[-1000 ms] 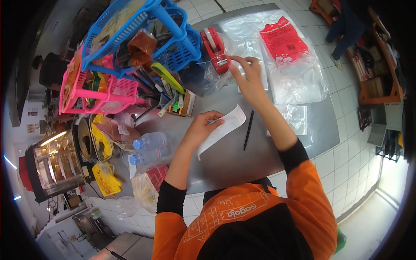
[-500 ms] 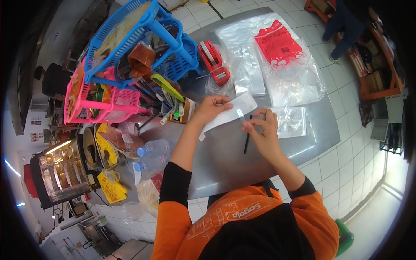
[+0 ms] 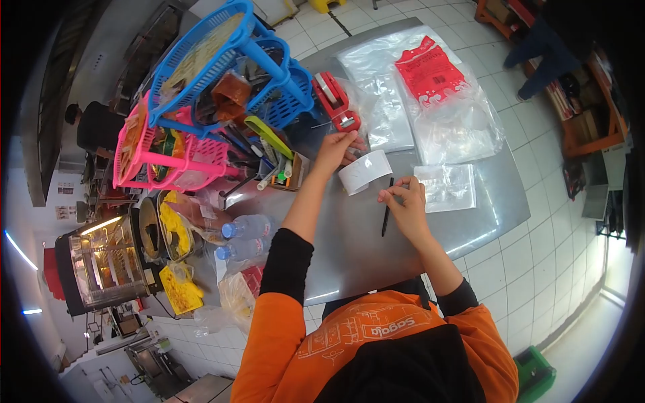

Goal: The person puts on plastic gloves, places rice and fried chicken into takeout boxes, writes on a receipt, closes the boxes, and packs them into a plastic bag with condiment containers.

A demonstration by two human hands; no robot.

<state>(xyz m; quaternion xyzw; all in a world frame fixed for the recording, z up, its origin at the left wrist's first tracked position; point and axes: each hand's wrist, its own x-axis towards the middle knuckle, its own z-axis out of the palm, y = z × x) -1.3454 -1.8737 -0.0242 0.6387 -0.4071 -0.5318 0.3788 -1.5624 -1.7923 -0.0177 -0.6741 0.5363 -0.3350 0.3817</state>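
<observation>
My left hand (image 3: 337,153) is closed, with a curved white paper strip (image 3: 365,172) at its lower fingers. Its upper fingertips are close to the front end of a red tape dispenser (image 3: 334,101); whether they touch it I cannot tell. My right hand (image 3: 406,207) is to the right of the paper, thumb and forefinger pinched together. Anything between those fingertips is too small to make out. A black pen (image 3: 385,215) lies on the metal table just left of my right hand.
Clear plastic bags (image 3: 453,131) and a red printed bag (image 3: 428,70) lie on the table (image 3: 349,248). At left stand blue (image 3: 269,64) and pink baskets (image 3: 175,158), a pen holder (image 3: 295,171) and water bottles (image 3: 245,228). Another person's legs (image 3: 537,57) show at upper right.
My left hand has moved up and right toward the tape dispenser. The paper strip now looks shorter and curved. The tape strip seen between the paper and my right hand is no longer visible.
</observation>
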